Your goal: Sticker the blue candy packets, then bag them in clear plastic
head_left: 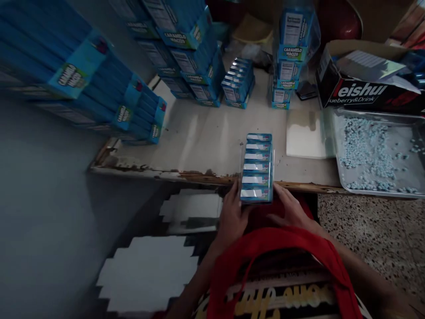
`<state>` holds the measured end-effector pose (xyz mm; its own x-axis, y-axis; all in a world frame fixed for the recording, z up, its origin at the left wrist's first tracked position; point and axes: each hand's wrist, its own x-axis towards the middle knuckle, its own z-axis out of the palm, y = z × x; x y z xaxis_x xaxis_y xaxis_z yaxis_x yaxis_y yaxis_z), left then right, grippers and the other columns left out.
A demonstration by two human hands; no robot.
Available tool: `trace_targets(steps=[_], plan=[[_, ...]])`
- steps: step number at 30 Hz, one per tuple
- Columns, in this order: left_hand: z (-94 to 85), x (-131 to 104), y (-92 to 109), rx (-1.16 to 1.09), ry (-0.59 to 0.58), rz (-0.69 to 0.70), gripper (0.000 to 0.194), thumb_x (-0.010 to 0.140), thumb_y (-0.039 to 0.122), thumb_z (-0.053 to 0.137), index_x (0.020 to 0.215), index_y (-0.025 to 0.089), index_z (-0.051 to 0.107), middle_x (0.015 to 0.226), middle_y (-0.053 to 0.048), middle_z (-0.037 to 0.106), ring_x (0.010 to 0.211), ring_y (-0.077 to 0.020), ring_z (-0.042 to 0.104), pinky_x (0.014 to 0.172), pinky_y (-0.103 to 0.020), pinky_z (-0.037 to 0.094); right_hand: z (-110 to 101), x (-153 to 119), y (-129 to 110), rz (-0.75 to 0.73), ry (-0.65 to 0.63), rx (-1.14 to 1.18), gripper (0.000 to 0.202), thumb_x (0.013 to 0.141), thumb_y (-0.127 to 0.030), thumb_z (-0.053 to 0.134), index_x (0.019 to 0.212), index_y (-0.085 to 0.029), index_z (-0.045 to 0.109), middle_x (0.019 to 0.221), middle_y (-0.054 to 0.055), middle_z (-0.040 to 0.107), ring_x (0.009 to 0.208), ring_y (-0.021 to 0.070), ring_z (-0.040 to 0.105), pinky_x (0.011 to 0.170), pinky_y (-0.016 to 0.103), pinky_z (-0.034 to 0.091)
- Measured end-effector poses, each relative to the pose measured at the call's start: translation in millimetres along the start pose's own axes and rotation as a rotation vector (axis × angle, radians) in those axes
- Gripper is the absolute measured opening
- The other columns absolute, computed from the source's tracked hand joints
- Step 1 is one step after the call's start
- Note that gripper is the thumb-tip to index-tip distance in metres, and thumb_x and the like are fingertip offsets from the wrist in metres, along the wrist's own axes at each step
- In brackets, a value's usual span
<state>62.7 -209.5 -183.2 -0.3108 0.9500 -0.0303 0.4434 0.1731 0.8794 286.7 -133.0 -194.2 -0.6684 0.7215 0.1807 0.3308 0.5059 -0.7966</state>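
A clear-wrapped pack of several small blue boxes (256, 168) lies at the table's front edge, its near end reaching over the edge. My left hand (234, 215) is at the near left corner of the pack, fingers against its side. On the other side, my right hand (292, 210) has its fingers spread beside the near right corner, the fingertips close to the wrapping. Behind the pack stands a blue display box filled with small boxes (237, 82).
Blue cartons are stacked at the far left (122, 97), back left (189, 53) and back right (288, 57). On the right are a white pad (307, 144), a black cardboard box (361, 91) and a clear tray of pale blue pellets (403, 133). White sheets (149, 270) lie below left.
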Motion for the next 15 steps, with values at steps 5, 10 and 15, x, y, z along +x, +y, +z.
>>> trace_targets(steps=[5,10,15], plan=[[12.3,9,-2,0.118,0.057,0.068,0.024,0.092,0.022,0.065,0.113,0.025,0.077,0.110,-0.007,0.082,0.105,-0.0266,0.077,0.092,-0.036,0.062,22,8,12,-0.001,0.158,-0.146,0.076,0.097,-0.015,0.059,0.168,-0.027,0.034,0.147,0.011,0.069,0.127,0.0264,0.072,0.108,0.041,0.061],[23.6,7,-10,0.173,0.108,0.023,0.024,0.093,0.020,0.060,0.107,0.022,0.079,0.107,-0.010,0.082,0.104,-0.0280,0.078,0.092,-0.035,0.061,26,6,8,0.104,0.164,-0.189,0.062,0.096,-0.013,0.055,0.157,-0.022,0.052,0.133,0.013,0.077,0.116,0.0264,0.077,0.101,0.038,0.063],[-26.1,24,-26,-0.169,-0.129,-0.020,0.069,0.073,0.050,0.087,0.135,0.026,0.072,0.131,-0.014,0.076,0.123,-0.0383,0.071,0.105,-0.051,0.059,-13,3,4,0.329,0.075,-0.002,0.092,0.084,-0.049,0.083,0.163,-0.030,0.041,0.140,0.014,0.071,0.124,0.0335,0.072,0.106,0.050,0.060]])
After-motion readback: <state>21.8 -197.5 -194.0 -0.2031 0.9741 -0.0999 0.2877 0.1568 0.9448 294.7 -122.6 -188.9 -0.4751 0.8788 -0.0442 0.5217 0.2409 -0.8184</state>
